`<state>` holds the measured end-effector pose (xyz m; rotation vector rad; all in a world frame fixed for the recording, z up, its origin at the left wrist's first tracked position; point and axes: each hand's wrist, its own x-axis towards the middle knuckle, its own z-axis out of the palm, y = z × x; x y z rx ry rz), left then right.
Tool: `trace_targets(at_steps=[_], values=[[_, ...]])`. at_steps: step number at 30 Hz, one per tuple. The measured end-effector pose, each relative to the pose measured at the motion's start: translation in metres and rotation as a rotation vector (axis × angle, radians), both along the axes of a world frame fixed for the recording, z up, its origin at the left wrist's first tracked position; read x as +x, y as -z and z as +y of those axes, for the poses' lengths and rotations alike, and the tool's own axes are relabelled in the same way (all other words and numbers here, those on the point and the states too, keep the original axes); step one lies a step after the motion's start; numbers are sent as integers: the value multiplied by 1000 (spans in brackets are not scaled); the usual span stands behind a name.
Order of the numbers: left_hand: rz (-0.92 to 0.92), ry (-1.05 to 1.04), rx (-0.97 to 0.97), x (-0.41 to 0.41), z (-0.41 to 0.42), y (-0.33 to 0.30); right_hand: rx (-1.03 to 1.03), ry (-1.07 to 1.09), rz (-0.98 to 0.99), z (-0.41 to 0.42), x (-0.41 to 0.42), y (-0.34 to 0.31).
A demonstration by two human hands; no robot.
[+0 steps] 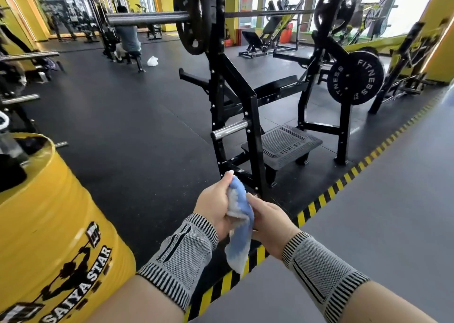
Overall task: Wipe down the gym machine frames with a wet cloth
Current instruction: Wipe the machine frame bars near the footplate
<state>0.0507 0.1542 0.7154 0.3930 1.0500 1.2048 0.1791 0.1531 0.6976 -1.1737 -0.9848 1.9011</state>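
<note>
Both hands met in front of the person, low in the view, with a blue-and-white cloth [239, 214] bunched between them. The left hand [216, 207] had its fingers curled round the upper part of the cloth, the thumb raised at the top. The right hand [269, 224] pinched the cloth's right side, fingers curled against it. The loose lower end of the cloth hung down below both hands, above a yellow-and-black hazard stripe [317, 202] on the floor. Each wrist wore a grey knitted wrist sleeve [183, 254] with striped bands.

Just beyond the hands stood the black machine frame [254, 136], a barbell rack with bolted uprights. The cloth was not touching it; the frame's base lay near, just past the left thumb. A chrome peg [229, 129] jutted from the frame's front upright towards the left. A black ribbed step platform [282, 145] sat on the floor inside the rack, and a padded bench [277, 86] lay behind it. A barbell [147, 19] rested high on the rack with a weight plate [192, 15] on its near end. Another plate marked FITNESS [356, 78] hung on the far right upright.

At the lower left corner of the floor stood a yellow drum [61, 214] printed with SAIYASTAR. Farther back on the dark rubber floor [122, 116], a seated person [126, 37] faced away at another machine, with a white bag [152, 61] on the floor near them.
</note>
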Motion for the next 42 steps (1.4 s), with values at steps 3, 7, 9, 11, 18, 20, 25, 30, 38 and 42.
trace_targets(at_steps=[3, 7, 9, 11, 18, 20, 25, 30, 38, 42], values=[[72, -47, -29, 41, 44, 11, 137, 87, -117, 45, 56, 10], [102, 123, -193, 122, 94, 37, 72, 111, 13, 113, 130, 4], [83, 167, -262, 160, 121, 51, 22, 47, 32, 144, 168, 1], [29, 145, -271, 190, 152, 57, -3, -17, -3, 176, 200, 3], [221, -32, -241, 251, 253, 76, 24, 170, -280, 282, 270, 31], [306, -46, -219, 259, 283, 87, 9, 235, -296, 315, 280, 36], [470, -61, -292, 273, 379, 116, 19, 305, -342, 413, 299, 51], [334, 69, -381, 292, 490, 137, -72, 158, -206, 520, 322, 55], [139, 69, -423, 342, 650, 143, -126, 34, -44, 677, 367, 63], [44, -12, -467, 366, 725, 147, -173, -102, -12, 768, 387, 83]])
